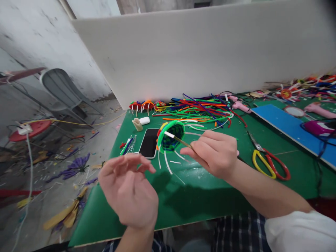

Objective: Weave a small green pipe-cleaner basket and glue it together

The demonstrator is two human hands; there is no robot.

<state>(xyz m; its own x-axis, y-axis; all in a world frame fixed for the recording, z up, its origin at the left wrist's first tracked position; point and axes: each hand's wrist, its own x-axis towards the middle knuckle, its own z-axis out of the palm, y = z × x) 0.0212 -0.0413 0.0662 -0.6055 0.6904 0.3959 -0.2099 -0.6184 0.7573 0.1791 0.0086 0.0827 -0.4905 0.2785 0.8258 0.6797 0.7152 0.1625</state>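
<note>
My right hand (pixel 217 154) is closed around the thin stick of a small umbrella-shaped craft (pixel 180 131). Its cap looks made of fuzzy pipe cleaners, with a green rim, a dark blue and green inside, and red and yellow on the outer side. White strips hang from the rim, and a white piece sits on the stick inside the cap. Palm upward, my left hand (pixel 131 192) is held over the table to the left of the craft, fingers loosely bent and apart, holding nothing. A black-screened phone (pixel 149 143) lies just behind, between the two.
Scissors (pixel 258 147) with yellow and red handles lie to the right on the green table (pixel 199 203). A pile of coloured pipe cleaners (pixel 199 110) lies at the back, beside small finished umbrellas (pixel 148 105). Further right are a blue board (pixel 291 127) and pink glue guns (pixel 240 106).
</note>
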